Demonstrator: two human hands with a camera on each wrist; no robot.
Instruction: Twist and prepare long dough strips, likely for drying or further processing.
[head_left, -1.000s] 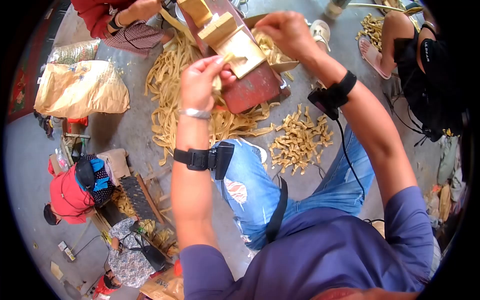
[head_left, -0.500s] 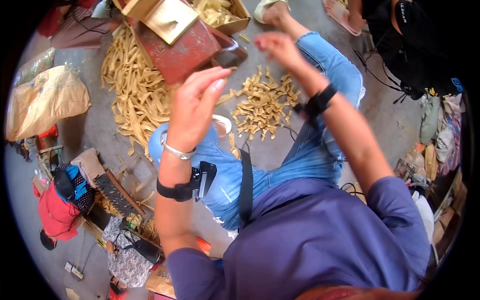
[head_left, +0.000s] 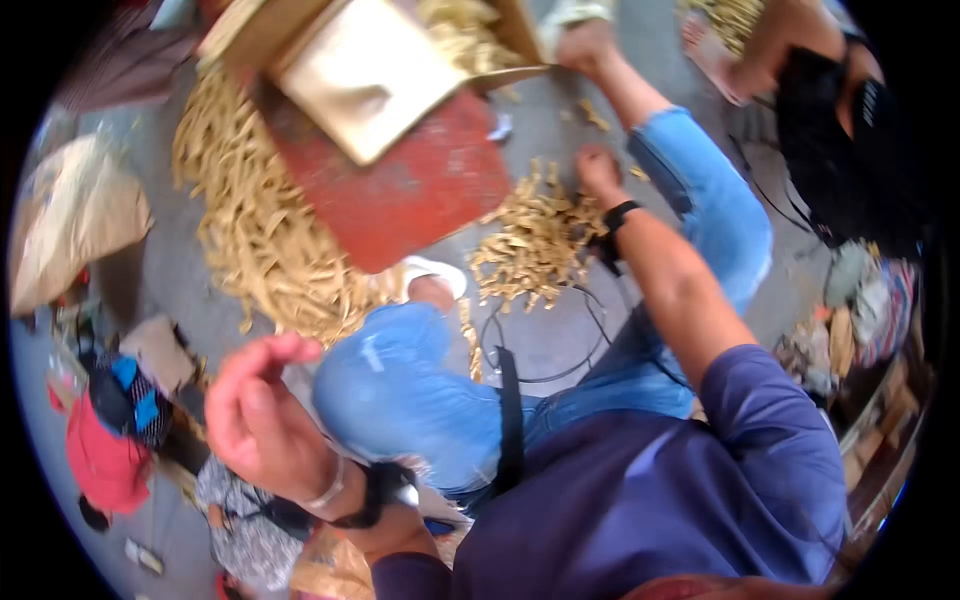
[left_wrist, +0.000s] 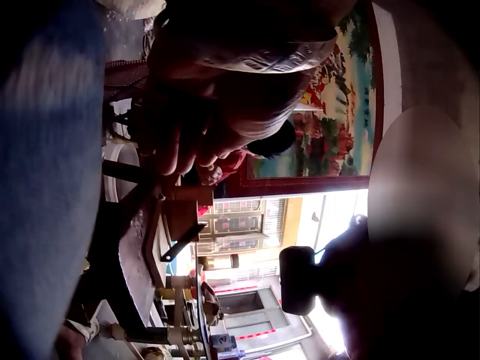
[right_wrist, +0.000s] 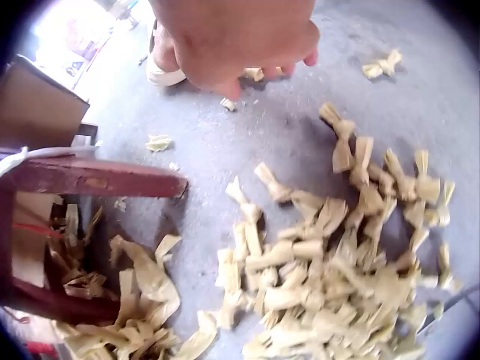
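already done: a pile of knotted pieces (head_left: pixel 530 245) lies on the concrete floor (head_left: pixel 560 120) by the person's right leg. the right wrist view shows them pinched in at the middle like small bows.
still to do: a far larger heap of loose strips (head_left: pixel 250 230) sprawls on the floor beside the red counter (head_left: pixel 410 190), and more fill the open box (head_left: pixel 520 45) behind it. judging by the two heaps, the work looks well short of halfway.
right side: the right hand (head_left: pixel 598 172) is down at the far edge of the knotted pile, just above the floor. its fingers (right_wrist: pixel 225 79) are curled under and one pale piece (right_wrist: pixel 259 73) shows beneath them. whether they pinch it or have let it go, i cannot tell.
left side: the left hand (head_left: pixel 258 400) hangs low beside the left knee (head_left: pixel 390 380), well apart from the counter, fingers loosely curled and grasping nothing.
counter top: a wooden block (head_left: pixel 365 75) rests on it, with no strip at it and no hand on it.
changed in half a second: the right hand, then in the air above the pile, has dropped towards the floor. the left hand, then raised with straight fingers in front of the counter, has swung down and back.
changed in a second: both hands were up at the wooden block working a strip; now neither is near it.
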